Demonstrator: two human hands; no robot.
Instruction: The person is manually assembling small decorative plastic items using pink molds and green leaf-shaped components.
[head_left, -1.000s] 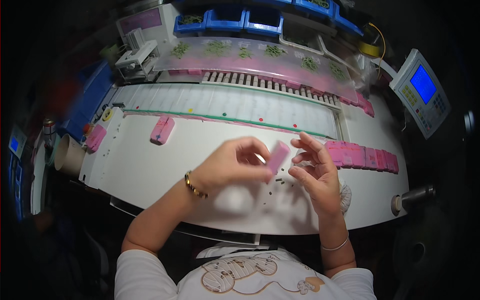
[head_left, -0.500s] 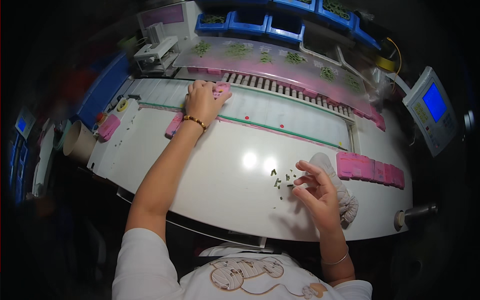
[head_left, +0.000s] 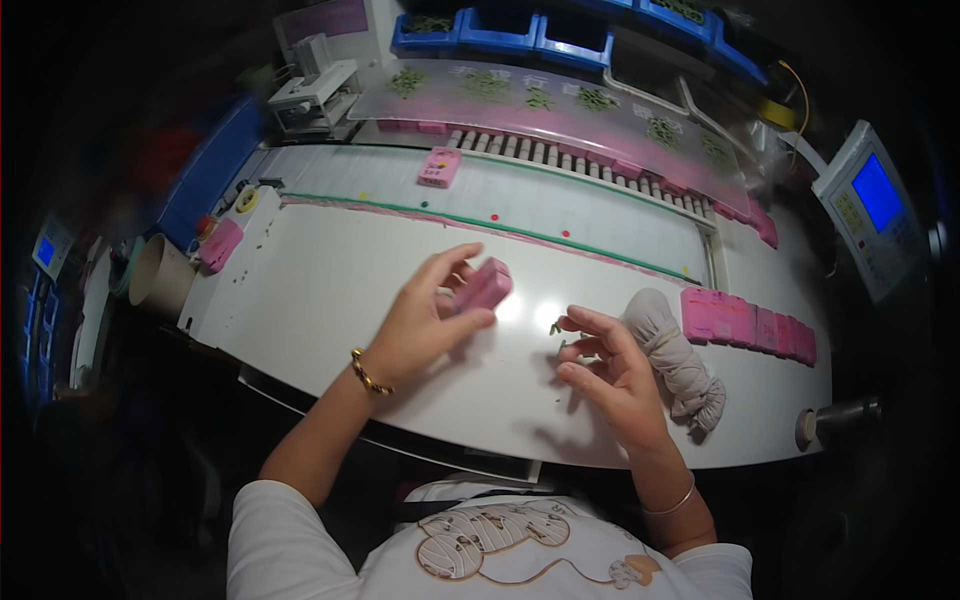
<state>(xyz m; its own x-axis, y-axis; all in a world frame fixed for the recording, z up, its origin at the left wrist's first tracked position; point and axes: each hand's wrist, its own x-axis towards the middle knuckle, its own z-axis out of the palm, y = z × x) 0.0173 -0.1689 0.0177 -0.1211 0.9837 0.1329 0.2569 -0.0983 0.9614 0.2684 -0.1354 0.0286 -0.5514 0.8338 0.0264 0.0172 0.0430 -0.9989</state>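
My left hand (head_left: 418,318) is raised over the white table with its fingers closed around a small pink block (head_left: 486,285), tilted and slightly blurred. Facing it, my right hand (head_left: 612,378) hovers with curved fingers and a gap between thumb and fingertips; nothing shows in them. Just beside those fingertips lie small dark green pieces (head_left: 556,328), partly hidden by the hand. Another pink block (head_left: 439,167), with dark marks on top, rests on the white conveyor belt (head_left: 530,208) beyond my hands.
A grey cloth bundle (head_left: 668,350) lies right of my right hand. Further right are a row of pink blocks (head_left: 745,328) and a control panel with a blue screen (head_left: 872,205). Blue bins (head_left: 495,38) line the back. A beige cup (head_left: 160,278) stands at far left.
My left hand has left the block on the belt and come nearer, now holding the pink block that lay at the belt's near edge. My right hand has shifted slightly left.
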